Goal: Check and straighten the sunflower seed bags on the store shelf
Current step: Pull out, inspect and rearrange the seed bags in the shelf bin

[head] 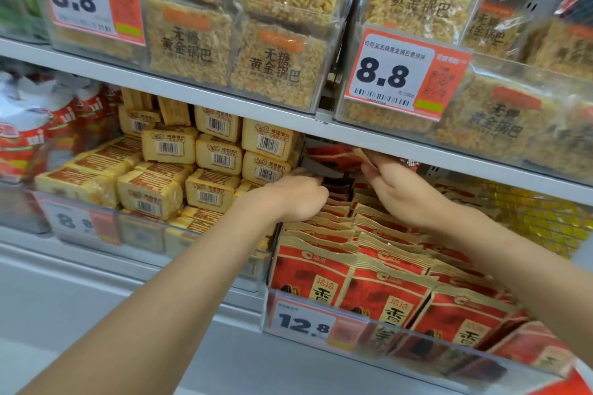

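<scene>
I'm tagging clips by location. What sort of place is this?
Most likely a supermarket or snack shop aisle: shelf-edge price tags reading 8.8 and 12.8, stacked packs of rice crackers, and rows of red sunflower seed bags.

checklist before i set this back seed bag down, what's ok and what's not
1. Right hand grips lifted bag: ok.
2. Left hand hold at the back row: cannot tell, fingers hidden.
3. Lifted bag clear of upper shelf: cannot tell.
4. Front left bags upright, faces out: ok.
5. Front right bags straight: not ok, leaning.
6. Price tag in its holder: ok.
</scene>
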